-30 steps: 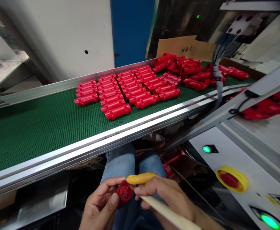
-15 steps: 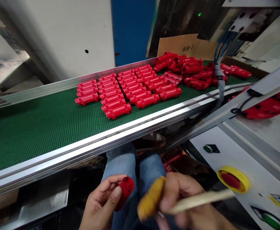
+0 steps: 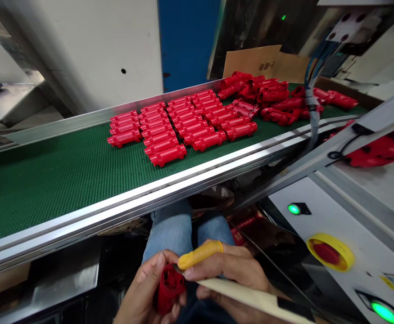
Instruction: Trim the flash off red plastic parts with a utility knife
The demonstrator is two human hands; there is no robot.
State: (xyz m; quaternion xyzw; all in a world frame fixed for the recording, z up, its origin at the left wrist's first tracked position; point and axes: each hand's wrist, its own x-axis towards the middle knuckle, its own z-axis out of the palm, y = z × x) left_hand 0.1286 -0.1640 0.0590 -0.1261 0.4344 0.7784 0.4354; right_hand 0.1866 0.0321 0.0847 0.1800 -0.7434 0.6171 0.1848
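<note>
My left hand [image 3: 142,290] is wrapped around a red plastic tube-like housing [image 3: 171,288], its open end tilted up and ribs showing inside. My right hand [image 3: 232,276] grips a slim tool with a pale handle [image 3: 239,292] and a dark band near its rear end. A yellow finger cot [image 3: 198,255] covers one finger of that hand. At the rim of the housing, a small grey metal tip [image 3: 177,268] shows beside the covered fingertip; its exact shape is too small to tell. Both hands meet low in the view, above my lap.
Beyond my knees runs a green conveyor belt [image 3: 65,180] with a metal edge rail [image 3: 125,191]. Red housings lie on it in rows [image 3: 168,155], with a loose pile [image 3: 274,96] further right. A control panel with a red-and-yellow stop button [image 3: 330,252] stands at right.
My right hand has moved left to the housing, bringing the tool to its open end. The housing has turned its opening more toward me. Green panel buttons now glow.
</note>
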